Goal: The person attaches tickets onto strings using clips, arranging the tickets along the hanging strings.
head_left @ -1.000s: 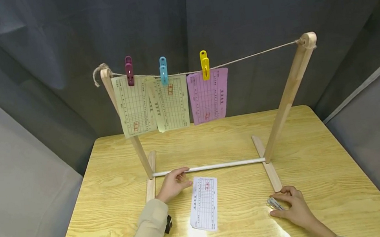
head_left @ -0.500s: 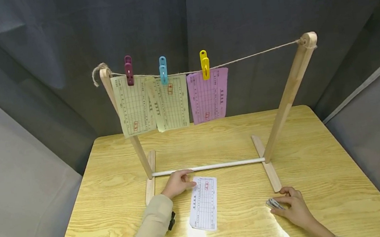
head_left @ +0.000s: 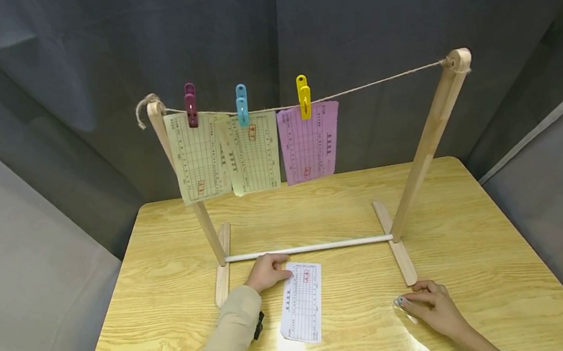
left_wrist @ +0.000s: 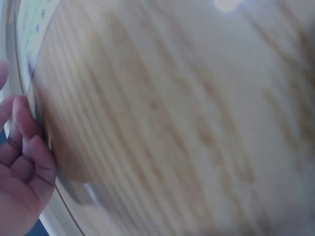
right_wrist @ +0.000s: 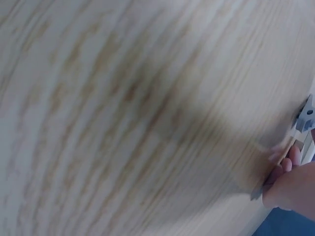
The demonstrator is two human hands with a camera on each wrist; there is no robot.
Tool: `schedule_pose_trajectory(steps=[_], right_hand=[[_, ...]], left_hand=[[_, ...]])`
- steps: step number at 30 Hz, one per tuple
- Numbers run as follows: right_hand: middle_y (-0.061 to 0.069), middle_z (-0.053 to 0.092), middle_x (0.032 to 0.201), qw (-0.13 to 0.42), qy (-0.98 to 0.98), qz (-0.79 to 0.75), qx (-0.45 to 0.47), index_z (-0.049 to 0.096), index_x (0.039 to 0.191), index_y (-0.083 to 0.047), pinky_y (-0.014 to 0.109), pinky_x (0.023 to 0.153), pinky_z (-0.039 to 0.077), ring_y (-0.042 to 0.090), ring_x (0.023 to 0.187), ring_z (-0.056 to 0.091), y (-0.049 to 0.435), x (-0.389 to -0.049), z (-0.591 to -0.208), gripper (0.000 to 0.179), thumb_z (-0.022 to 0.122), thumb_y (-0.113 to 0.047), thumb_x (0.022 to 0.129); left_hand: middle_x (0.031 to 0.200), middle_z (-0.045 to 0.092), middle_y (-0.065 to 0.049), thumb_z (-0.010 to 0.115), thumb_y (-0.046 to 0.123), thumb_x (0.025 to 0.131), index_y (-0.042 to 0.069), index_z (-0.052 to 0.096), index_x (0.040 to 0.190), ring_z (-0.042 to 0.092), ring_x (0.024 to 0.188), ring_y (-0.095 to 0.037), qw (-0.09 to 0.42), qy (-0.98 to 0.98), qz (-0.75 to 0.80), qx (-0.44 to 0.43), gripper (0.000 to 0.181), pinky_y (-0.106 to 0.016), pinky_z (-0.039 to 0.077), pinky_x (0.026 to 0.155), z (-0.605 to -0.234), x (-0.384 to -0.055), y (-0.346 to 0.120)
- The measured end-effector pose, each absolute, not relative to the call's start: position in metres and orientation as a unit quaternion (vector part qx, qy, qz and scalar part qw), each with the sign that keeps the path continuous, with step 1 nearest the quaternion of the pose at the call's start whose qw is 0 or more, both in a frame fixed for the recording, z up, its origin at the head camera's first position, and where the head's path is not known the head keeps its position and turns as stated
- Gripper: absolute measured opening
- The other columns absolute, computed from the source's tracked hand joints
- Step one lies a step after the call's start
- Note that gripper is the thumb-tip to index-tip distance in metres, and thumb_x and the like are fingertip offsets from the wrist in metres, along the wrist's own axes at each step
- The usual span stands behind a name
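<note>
A white printed slip with a red stamp mark lies flat on the table. At its upper left edge is my left hand, the thumb touching the paper and the index finger stretched out above it, apart from the thumb. In the left wrist view the other fingers are bent, and part of the slip shows at the top left. Near the stand's right foot, my right hand pinches a grey clothespin between thumb and fingers, mostly covered by them in the head view.
A wooden stand with a right post and a white crossbar carries a string. Purple, blue and yellow clothespins hold two yellowish slips and a pink slip. Dark curtains surround the table.
My left hand has shifted slightly right, bringing its thumb onto the white slip's edge. My right hand stays in place while the clothespin turns in its fingers and becomes more hidden.
</note>
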State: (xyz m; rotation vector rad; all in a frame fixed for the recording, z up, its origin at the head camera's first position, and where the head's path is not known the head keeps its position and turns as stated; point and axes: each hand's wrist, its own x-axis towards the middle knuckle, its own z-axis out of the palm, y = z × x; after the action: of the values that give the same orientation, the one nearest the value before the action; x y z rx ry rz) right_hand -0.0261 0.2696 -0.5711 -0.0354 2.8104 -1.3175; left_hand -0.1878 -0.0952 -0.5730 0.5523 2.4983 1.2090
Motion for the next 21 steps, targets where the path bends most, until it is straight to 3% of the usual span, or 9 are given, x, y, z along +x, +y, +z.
schedule_pose_trajectory(steps=[4,8,15,21], right_hand=[[0.014,0.052,0.11,0.016,0.909,-0.415,-0.017,0.071,0.093,-0.008,0.039,0.075,0.036,0.03,0.102,0.037,0.2722,-0.0269,-0.5723,0.017,0.067,-0.021,0.082],[0.012,0.053,0.109,0.013,0.911,-0.412,-0.019,0.069,0.097,-0.007,0.046,0.077,0.038,0.03,0.102,0.038,0.2726,-0.0273,-0.5738,0.027,0.073,-0.023,0.076],[0.011,0.053,0.105,-0.013,0.922,-0.386,-0.023,0.068,0.098,-0.004,0.045,0.076,0.036,0.03,0.099,0.039,0.2693,-0.0275,-0.5772,0.046,0.083,-0.024,0.06],[0.011,0.054,0.101,-0.021,0.932,-0.361,-0.013,0.068,0.094,-0.007,0.046,0.074,0.032,0.031,0.095,0.04,0.2656,-0.0279,-0.5803,0.046,0.084,-0.027,0.056]], left_hand=[[0.056,0.048,0.0,0.072,0.01,0.077,-0.001,0.061,0.115,0.04,0.047,-0.007,0.15,0.882,0.408,0.184,0.042,-0.019,0.033,0.043,-0.5763,-0.1881,-0.0954],[0.057,0.048,0.001,0.073,0.011,0.076,0.001,0.061,0.116,0.04,0.048,-0.006,0.147,0.89,0.391,0.18,0.043,-0.019,0.034,0.043,-0.5779,-0.188,-0.0949],[0.055,0.048,0.002,0.075,0.006,0.071,0.002,0.058,0.119,0.04,0.047,-0.006,0.155,0.898,0.371,0.181,0.051,-0.02,0.034,0.042,-0.5768,-0.1864,-0.0911],[0.056,0.047,0.001,0.076,0.004,0.071,0.002,0.06,0.115,0.039,0.048,-0.007,0.161,0.893,0.378,0.184,0.048,-0.021,0.033,0.044,-0.5789,-0.1821,-0.0916]])
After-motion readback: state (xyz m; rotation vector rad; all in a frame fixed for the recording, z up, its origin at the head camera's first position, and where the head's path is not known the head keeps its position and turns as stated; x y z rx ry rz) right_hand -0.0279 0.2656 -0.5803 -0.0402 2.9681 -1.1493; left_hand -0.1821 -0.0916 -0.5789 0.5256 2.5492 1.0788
